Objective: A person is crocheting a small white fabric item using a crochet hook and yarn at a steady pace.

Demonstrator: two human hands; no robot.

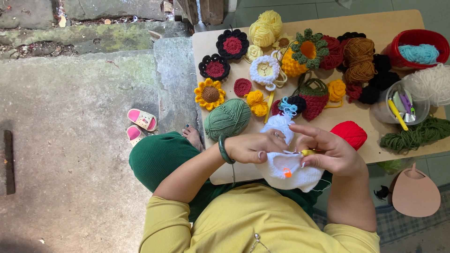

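Head view: two hands' fingers [262,149] clamped on one white crochet piece [288,171].

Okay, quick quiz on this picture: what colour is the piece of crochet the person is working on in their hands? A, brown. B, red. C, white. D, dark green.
C: the crochet piece between the left hand and the right hand is white, with a small orange spot; the red yarn ball and green yarn ball lie untouched on the board.
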